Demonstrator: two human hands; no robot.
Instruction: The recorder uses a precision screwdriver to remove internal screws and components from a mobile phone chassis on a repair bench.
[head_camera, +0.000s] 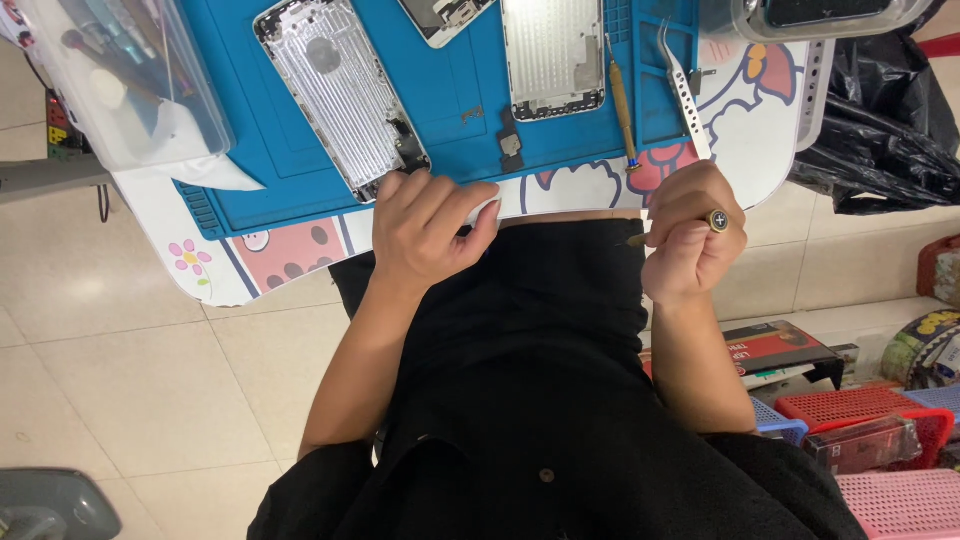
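My left hand (425, 225) rests at the near edge of the blue work mat (470, 95), fingers curled over a small white piece (488, 208) that is mostly hidden. It lies just below a silver phone housing (345, 95) placed at an angle. My right hand (690, 235) is closed around a small screwdriver (712, 221) with a round brass-coloured cap, held over my lap. A second silver housing (553, 55) lies further along the mat. A small dark part (510, 143) lies between them.
Metal tweezers (685, 90) and a brown-handled tool (622, 105) lie on the mat's right side. A clear plastic box (120, 75) stands at the left, another clear container (830, 15) at the top right. Red and pink baskets (880, 440) and a black bag (880, 130) sit on the floor.
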